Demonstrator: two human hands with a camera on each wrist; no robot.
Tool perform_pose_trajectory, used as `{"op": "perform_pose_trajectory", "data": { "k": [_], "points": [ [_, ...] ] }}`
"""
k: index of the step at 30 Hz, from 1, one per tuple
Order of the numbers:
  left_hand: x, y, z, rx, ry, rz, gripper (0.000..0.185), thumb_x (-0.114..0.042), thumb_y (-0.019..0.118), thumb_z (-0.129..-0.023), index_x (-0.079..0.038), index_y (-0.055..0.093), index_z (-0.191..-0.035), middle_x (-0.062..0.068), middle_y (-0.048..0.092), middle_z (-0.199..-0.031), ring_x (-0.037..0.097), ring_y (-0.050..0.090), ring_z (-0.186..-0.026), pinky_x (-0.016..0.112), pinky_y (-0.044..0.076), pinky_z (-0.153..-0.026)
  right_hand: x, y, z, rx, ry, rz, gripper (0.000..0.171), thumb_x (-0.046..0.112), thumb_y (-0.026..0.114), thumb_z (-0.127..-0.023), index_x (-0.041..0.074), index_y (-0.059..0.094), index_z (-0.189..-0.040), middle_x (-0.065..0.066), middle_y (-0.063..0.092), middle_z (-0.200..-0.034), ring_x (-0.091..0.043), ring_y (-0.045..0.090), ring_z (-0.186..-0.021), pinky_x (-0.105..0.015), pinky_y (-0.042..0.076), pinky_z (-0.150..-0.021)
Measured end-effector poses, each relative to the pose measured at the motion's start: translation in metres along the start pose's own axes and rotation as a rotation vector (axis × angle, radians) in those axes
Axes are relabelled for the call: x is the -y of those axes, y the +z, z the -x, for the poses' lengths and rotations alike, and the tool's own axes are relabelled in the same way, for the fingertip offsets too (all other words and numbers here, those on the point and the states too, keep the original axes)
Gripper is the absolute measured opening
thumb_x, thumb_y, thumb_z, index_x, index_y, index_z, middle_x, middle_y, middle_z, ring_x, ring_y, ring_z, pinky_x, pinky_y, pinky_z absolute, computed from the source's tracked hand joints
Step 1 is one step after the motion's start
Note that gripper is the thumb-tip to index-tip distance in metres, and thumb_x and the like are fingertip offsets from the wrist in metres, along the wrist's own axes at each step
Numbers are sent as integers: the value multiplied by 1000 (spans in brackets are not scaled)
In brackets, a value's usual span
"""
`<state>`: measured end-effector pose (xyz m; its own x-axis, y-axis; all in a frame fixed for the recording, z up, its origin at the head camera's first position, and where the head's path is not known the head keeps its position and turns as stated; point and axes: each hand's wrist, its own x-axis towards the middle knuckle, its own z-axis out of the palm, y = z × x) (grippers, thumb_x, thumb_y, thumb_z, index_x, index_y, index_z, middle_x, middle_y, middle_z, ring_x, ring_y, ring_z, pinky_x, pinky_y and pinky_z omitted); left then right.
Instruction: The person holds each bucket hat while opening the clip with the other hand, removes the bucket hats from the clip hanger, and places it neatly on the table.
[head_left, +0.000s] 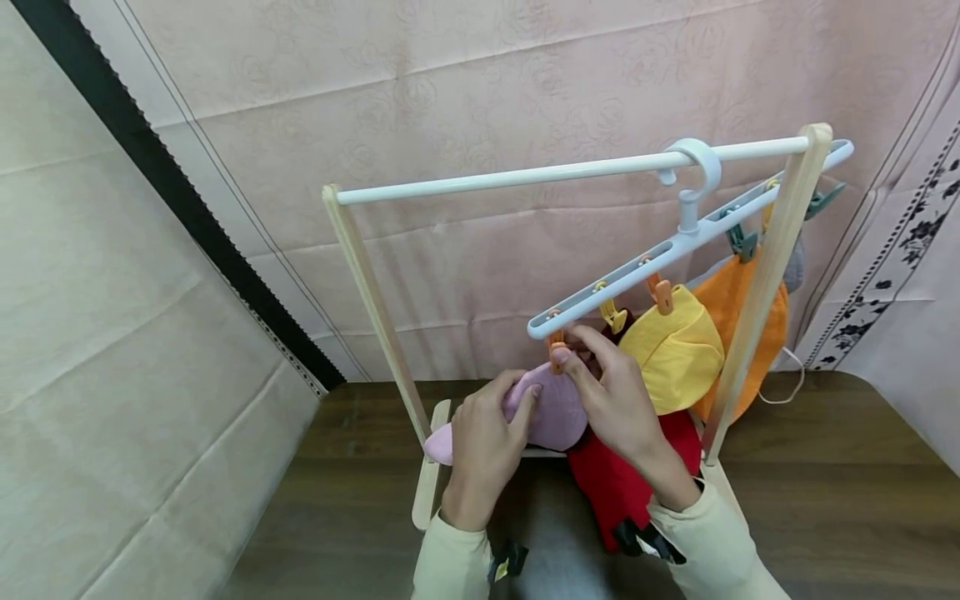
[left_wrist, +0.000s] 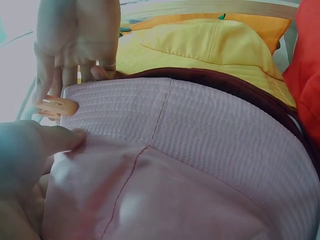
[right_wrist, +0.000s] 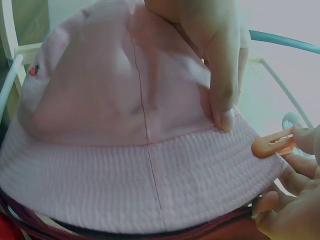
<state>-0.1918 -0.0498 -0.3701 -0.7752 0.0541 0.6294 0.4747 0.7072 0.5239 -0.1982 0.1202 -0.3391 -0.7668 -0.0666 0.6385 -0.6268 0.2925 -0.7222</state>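
A pink bucket hat (head_left: pixel 558 417) with a stitched brim hangs below the near end of a light-blue clip hanger (head_left: pixel 637 271). My left hand (head_left: pixel 483 433) pinches the hat between thumb and fingers, close to the brim seam. With my right hand (head_left: pixel 618 404) I pinch an orange clip (right_wrist: pixel 272 144), whose tip sits over the edge of the brim. In the left wrist view, the clip (left_wrist: pixel 62 106) lies just above my left thumb. A dark red edge of cloth (left_wrist: pixel 200 76) shows behind the pink brim.
The hanger hooks over a white rail (head_left: pixel 510 177) on a wooden-post rack (head_left: pixel 765 292). Farther along hang a yellow hat (head_left: pixel 675 350) and an orange cloth piece (head_left: pixel 757 333). Red cloth (head_left: pixel 611 492) lies below my right forearm, above the dark wooden table (head_left: pixel 360 500).
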Motion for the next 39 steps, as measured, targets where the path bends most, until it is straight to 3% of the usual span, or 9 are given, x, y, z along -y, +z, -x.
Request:
{"op": "perform_pose_trajectory", "data": {
  "k": [5, 13, 18, 26, 34, 39],
  "points": [
    [-1, 0, 0, 10, 9, -17, 14, -28, 77, -98, -17, 80, -106, -3, 76, -86, 16, 66, -69, 31, 50, -60, -1, 3, 0, -24, 14, -45, 17, 9, 66, -104, 3, 71, -119, -8, 68, -93, -22, 62, -83, -22, 50, -73],
    [-1, -2, -1, 19, 8, -32, 13, -28, 76, -99, -17, 79, -105, -2, 75, -85, 19, 69, -70, 34, 51, -58, -2, 7, 0, -70, 48, -54, 22, 11, 67, -103, 6, 72, -124, -8, 66, -90, -23, 56, -77, -24, 46, -65],
    [0, -1, 0, 35, -1, -39, 13, -28, 75, -99, -17, 79, -105, -2, 74, -83, 20, 70, -70, 35, 51, -58, -3, 9, -1, -94, 58, -80, 21, 11, 66, -104, 5, 73, -124, -9, 68, -92, -21, 55, -80, -24, 45, -68],
    [10, 2, 9, 103, -59, -58, 11, -28, 76, -99, -19, 79, -105, -5, 71, -82, 13, 62, -67, 30, 47, -58, 0, 9, -3, -138, 61, -128, 20, 8, 67, -103, 3, 71, -122, -12, 68, -94, -23, 58, -77, -22, 47, -68],
    [16, 2, 14, 103, -28, -29, 11, -28, 75, -100, -19, 79, -105, -7, 69, -80, 11, 62, -68, 31, 49, -60, -2, -1, 2, -16, 117, -76, 47, 12, 69, -104, 3, 57, -148, -14, 68, -135, -20, 65, -111, -15, 50, -90],
    [20, -4, 17, 102, -17, -1, 10, -27, 76, -99, -19, 78, -105, -8, 67, -78, 9, 60, -68, 29, 49, -61, -10, 0, 22, 16, 41, -119, 58, 2, 73, -98, 2, 52, -152, -13, 60, -148, -29, 61, -132, -18, 50, -104]
  ]
}}
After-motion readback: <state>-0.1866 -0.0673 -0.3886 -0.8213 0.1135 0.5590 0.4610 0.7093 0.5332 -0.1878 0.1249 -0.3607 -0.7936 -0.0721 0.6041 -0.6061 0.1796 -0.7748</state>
